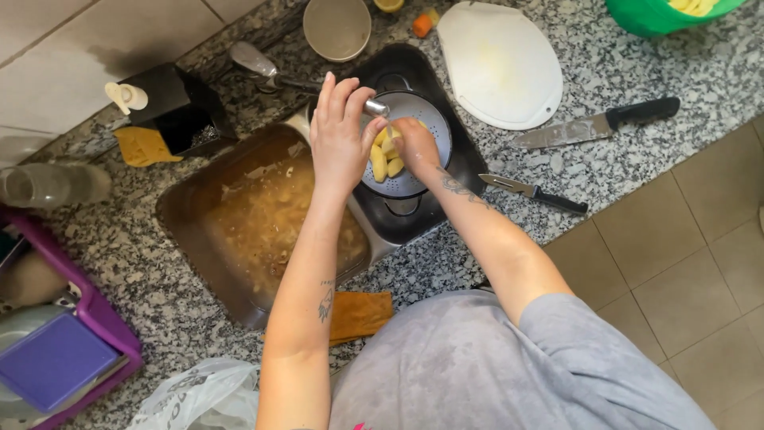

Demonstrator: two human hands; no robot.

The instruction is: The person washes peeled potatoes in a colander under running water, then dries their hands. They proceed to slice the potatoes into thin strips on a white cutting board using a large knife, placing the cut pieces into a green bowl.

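Rinsing peeled potato pieces (382,159) in a metal colander (426,119) at the sink.
The left hand (341,135) is closing around the faucet spout (376,107); the right hand (415,147) is reaching into the colander, its grip hidden.

green bowl (649,16) cut off at top edge, right hand (415,146) hiding some potato pieces (380,163)

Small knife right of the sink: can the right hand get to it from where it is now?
Probably yes. The right hand is in the colander among the potato pieces, and the small knife lies on bare counter just beside that forearm, with nothing between them. The hand would have to leave the potatoes first.
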